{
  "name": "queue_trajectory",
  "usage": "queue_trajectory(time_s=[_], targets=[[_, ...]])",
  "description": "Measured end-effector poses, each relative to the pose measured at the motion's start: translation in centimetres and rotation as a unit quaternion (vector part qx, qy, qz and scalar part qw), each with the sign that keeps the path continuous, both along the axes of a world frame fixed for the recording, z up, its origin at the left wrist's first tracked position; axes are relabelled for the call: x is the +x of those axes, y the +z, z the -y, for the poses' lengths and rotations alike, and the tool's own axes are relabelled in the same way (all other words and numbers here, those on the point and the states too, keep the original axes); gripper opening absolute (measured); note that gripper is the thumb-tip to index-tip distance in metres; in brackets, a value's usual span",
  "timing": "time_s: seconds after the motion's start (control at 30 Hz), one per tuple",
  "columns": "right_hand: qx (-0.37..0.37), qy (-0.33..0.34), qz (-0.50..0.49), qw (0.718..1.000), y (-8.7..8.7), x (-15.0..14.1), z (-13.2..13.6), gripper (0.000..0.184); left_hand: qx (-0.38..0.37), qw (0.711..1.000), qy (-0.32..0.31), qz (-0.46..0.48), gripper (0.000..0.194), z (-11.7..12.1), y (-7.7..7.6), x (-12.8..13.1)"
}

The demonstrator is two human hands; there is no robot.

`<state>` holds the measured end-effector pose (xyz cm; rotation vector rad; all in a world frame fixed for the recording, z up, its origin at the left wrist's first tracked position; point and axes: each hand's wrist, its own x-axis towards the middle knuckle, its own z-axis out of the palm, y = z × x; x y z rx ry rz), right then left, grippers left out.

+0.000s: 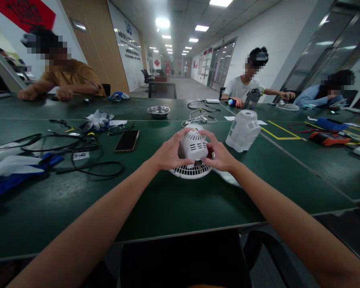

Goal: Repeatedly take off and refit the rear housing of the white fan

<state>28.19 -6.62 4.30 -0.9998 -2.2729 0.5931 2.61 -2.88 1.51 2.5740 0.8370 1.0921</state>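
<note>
Both my hands are wrapped round a white slotted plastic fan motor cover (pixel 194 147). My left hand (pixel 171 152) grips its left side, thumb low and fingers near the top. On the opposite side, my right hand (pixel 218 153) holds it in the same way. Beneath the cover, a round white fan grille (pixel 192 172) lies on the green table. Some metal or dark part shows between the cover and the right fingers, too small to name. To the right stands a larger white plastic housing (pixel 244 131) with slots in its top.
A phone (pixel 127 141) and tangled black cables (pixel 93 164) lie on the left, beside white fan blades (pixel 15 168). Farther back sits a metal bowl (pixel 159 111). An orange-black tool (pixel 328 139) rests at right. Several people sit across the table.
</note>
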Motion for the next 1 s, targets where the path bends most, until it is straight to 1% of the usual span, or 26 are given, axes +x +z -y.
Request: queue_trajectory(time_s=[0.07,0.13,0.2,0.3,0.37,0.43,0.47,0.53,0.6,0.7,0.77,0.83,0.87,0.93,0.97,1.0], targets=[[0.030,-0.023,-0.008,0.999,-0.5,-0.1,-0.3,0.097,0.007,1.000,0.018,0.002,0.117,-0.1,-0.3,0.2],[0.071,-0.053,-0.018,0.996,-1.0,-0.1,-0.7,0.101,0.008,0.999,0.037,0.006,0.114,-0.1,-0.5,0.4],[0.103,-0.075,-0.022,0.992,-1.4,0.0,-1.1,0.102,0.003,0.999,0.050,0.012,0.108,-0.2,-0.4,0.4],[0.108,-0.094,-0.027,0.989,-1.7,0.5,-1.8,0.097,-0.015,0.996,0.079,0.022,0.090,-0.6,-0.5,0.0],[0.098,-0.112,-0.037,0.988,-1.8,1.0,-2.3,0.091,-0.030,0.990,0.134,0.033,0.076,-1.2,-0.8,-0.5],[0.091,-0.132,-0.039,0.986,-2.0,1.3,-2.6,0.088,-0.057,0.975,0.207,0.052,0.065,-2.1,-1.5,-1.1],[0.087,-0.137,-0.037,0.986,-2.0,1.4,-2.8,0.089,-0.082,0.965,0.241,0.060,0.060,-2.5,-1.9,-1.4],[0.077,-0.137,-0.033,0.987,-2.1,1.5,-2.9,0.094,-0.149,0.947,0.279,0.057,0.055,-3.2,-2.6,-2.0],[0.065,-0.129,-0.033,0.989,-2.1,1.4,-2.8,0.100,-0.189,0.940,0.275,0.063,0.055,-3.5,-3.1,-2.4],[0.059,-0.133,-0.048,0.988,-2.2,1.4,-2.8,0.104,-0.198,0.944,0.248,0.089,0.054,-3.5,-3.2,-2.6],[0.054,-0.143,-0.082,0.985,-2.3,1.5,-3.0,0.103,-0.194,0.944,0.227,0.140,0.053,-3.4,-2.9,-2.6],[0.034,-0.148,-0.154,0.976,-2.5,1.6,-3.3,0.101,-0.175,0.938,0.194,0.227,0.054,-3.3,-2.4,-2.4],[0.015,-0.150,-0.201,0.968,-2.7,1.5,-3.4,0.096,-0.154,0.933,0.179,0.273,0.055,-3.3,-2.0,-2.3],[-0.043,-0.139,-0.272,0.951,-2.9,1.3,-3.6,0.078,-0.102,0.923,0.163,0.333,0.055,-3.2,-1.4,-2.0],[-0.072,-0.123,-0.283,0.949,-3.0,1.1,-3.5,0.068,-0.083,0.922,0.163,0.341,0.051,-3.2,-1.1,-1.8],[-0.092,-0.099,-0.272,0.953,-3.0,0.9,-3.4,0.061,-0.080,0.924,0.159,0.339,0.047,-3.1,-1.1,-1.6]])
